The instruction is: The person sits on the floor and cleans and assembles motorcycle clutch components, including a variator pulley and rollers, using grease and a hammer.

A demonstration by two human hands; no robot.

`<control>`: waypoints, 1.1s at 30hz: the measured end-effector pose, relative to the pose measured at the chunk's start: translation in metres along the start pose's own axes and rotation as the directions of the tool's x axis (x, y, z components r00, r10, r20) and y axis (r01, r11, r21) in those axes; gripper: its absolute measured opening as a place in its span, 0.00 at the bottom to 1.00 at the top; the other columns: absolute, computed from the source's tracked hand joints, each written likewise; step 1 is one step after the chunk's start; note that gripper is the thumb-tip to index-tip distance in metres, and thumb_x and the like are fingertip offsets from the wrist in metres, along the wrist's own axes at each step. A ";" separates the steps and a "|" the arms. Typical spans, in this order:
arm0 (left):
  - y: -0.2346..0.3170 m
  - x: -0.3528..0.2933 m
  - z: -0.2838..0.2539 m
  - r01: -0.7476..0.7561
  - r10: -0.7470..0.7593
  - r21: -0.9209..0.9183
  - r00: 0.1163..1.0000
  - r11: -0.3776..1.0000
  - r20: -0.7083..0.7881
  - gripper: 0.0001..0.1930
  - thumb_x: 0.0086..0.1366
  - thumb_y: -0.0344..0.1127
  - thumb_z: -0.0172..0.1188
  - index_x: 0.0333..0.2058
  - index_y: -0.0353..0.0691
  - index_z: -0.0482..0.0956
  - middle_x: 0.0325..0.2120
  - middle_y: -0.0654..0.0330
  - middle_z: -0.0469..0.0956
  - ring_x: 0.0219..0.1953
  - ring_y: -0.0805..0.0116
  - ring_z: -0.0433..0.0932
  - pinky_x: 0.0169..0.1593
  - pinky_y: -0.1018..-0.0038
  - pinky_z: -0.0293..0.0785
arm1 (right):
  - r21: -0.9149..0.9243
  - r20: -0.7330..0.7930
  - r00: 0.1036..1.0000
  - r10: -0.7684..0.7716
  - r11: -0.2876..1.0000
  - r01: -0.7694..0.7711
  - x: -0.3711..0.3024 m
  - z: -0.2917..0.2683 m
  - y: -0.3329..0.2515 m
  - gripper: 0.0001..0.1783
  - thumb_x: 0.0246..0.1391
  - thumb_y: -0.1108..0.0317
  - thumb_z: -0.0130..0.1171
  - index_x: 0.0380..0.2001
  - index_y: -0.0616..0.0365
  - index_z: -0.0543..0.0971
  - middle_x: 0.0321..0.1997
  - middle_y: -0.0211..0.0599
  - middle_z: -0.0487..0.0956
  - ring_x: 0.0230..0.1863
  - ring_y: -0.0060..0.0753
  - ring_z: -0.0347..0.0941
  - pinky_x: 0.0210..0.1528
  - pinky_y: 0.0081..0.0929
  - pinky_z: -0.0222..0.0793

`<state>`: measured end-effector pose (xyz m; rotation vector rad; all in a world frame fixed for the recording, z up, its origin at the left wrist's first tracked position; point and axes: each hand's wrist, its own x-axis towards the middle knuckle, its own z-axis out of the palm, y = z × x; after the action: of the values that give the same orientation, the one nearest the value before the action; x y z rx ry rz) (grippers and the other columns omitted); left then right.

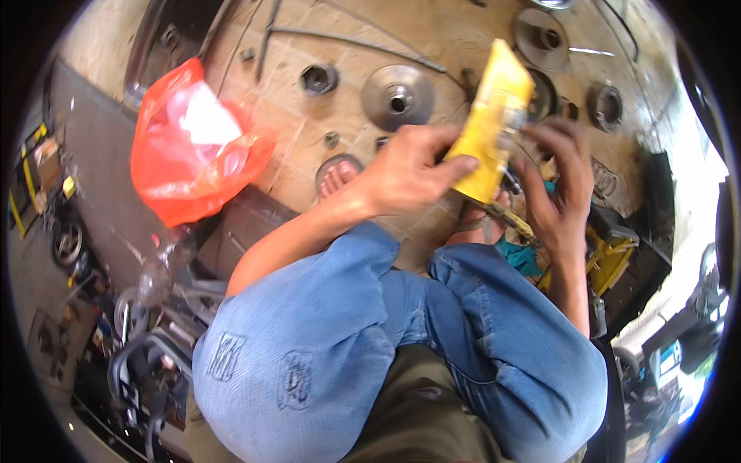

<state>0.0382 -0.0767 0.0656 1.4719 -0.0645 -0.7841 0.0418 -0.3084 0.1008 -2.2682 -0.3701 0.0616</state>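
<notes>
My left hand [417, 170] pinches a yellow packet [482, 150] between thumb and fingers, holding it upright over the floor between my knees. Silvery, blurred detail shows along the packet's right side; whether it is print or a part I cannot tell. My right hand [562, 174] is close to that side with bent fingers, smeared by motion, and its fingertips are unclear. Beyond my left hand a round metal disc with a central hub [397, 99] lies on the tiles. Past the packet is another hubbed disc [540, 38].
An orange plastic bag [193, 147] with something white inside sits to the left. A large nut [319, 79], a metal rod [355, 42], a dark ring [604, 106] and a coil spring [606, 179] lie on the floor. A yellow-and-black box [617, 251] stands by my right forearm.
</notes>
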 end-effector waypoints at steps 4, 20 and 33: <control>-0.012 -0.009 0.016 -0.278 0.272 0.075 0.959 0.958 0.078 0.08 0.64 0.32 0.63 0.37 0.33 0.79 0.29 0.44 0.80 0.33 0.48 0.82 0.37 0.59 0.75 | 0.336 0.352 0.904 0.242 0.869 -0.363 -0.018 0.001 -0.013 0.23 0.46 0.76 0.72 0.48 0.62 0.79 0.48 0.42 0.77 0.48 0.34 0.76 0.51 0.29 0.71; -0.015 -0.006 0.030 -0.534 0.574 0.344 0.819 0.772 -0.016 0.09 0.61 0.32 0.62 0.35 0.33 0.76 0.30 0.45 0.78 0.35 0.41 0.79 0.39 0.54 0.75 | -0.001 0.299 0.937 0.178 0.982 -0.187 -0.021 0.002 -0.024 0.05 0.58 0.80 0.58 0.38 0.66 0.78 0.34 0.44 0.82 0.32 0.34 0.78 0.39 0.28 0.72; -0.027 -0.011 0.011 0.123 0.074 -0.777 0.974 0.618 0.213 0.21 0.68 0.30 0.55 0.57 0.27 0.73 0.43 0.55 0.83 0.44 0.71 0.83 0.52 0.73 0.79 | 0.654 0.298 0.826 0.479 0.528 -0.542 -0.041 -0.003 -0.009 0.04 0.60 0.75 0.54 0.30 0.60 0.72 0.29 0.26 0.73 0.30 0.14 0.63 0.33 0.19 0.59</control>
<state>0.0130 -0.0780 0.0471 0.5235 0.1248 -0.8472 0.0006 -0.3165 0.1061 -1.4945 0.2858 0.5233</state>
